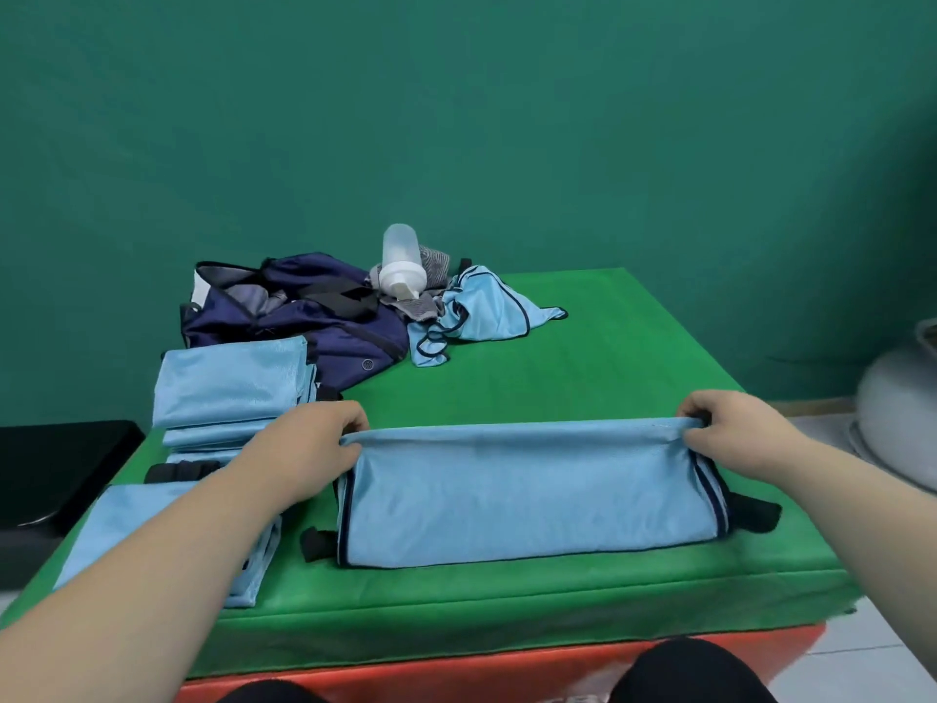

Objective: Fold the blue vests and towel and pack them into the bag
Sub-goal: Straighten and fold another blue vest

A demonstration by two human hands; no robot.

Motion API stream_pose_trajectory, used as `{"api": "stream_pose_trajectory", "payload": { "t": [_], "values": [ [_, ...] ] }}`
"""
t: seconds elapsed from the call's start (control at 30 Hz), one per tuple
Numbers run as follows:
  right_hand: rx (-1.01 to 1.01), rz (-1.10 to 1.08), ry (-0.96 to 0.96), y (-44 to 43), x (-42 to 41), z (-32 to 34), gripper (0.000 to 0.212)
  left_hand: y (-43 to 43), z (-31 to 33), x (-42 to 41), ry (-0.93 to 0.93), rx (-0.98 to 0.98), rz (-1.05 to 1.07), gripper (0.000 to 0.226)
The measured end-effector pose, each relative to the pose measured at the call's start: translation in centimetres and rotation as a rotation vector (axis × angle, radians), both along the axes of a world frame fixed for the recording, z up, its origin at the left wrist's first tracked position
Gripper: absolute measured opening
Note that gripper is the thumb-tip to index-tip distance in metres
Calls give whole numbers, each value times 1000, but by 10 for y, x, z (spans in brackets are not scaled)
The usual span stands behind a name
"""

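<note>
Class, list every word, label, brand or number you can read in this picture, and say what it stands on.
No text is readable.
Round emblem on the navy bag: too small to read.
Pale mark on the bag beside the folded vests: partly hidden, unreadable.

Cannot see fingertips of left hand (317,436) or right hand (730,428): curled behind the raised fold of front vest (527,494). Cannot count layers inside that fold.

Covered by left forearm: most of near-left folded vest (96,540). Half buried between forearm and stack of folded vests (228,383): black strap (177,470).

Blocked by that stack: near corner of bag (304,317). Inside masked by its own straps, contents not made out. Too small to read: round emblem (366,365).

Partly under bottle (400,256): grey cloth (436,263).

Cut by right edge: pale rounded object (902,413), unidentifiable. Cut by left edge: black object (61,469). Cropped at bottom: knees (689,672).
</note>
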State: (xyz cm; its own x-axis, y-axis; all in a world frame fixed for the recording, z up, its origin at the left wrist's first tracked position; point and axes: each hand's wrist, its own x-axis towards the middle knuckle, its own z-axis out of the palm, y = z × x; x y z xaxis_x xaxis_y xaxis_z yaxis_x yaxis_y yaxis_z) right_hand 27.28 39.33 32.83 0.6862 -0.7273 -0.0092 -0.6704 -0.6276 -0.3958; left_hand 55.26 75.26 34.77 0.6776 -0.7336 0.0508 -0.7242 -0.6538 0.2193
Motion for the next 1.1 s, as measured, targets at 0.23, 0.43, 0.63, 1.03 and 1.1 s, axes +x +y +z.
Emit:
{"api": "stream_pose_trajectory", "payload": {
  "t": [0.23,0.43,0.63,1.03,1.1],
  "values": [
    [-183,69,183,-18,40,-31,48,-35,-32,23,-347,173,-13,40],
    [-336,411,164,36,50,-50,54,-53,-80,-37,-227,82,-289,62],
    [-326,409,401,31,31,-74,86,-50,-105,-40,-95,249,-199,98],
    [-328,321,487,20,21,-65,94,-14,-102,-44,-199,185,-57,82],
    [-374,342,472,32,29,-57,91,-3,-102,-56,-206,112,-62,65]
  ]
}}
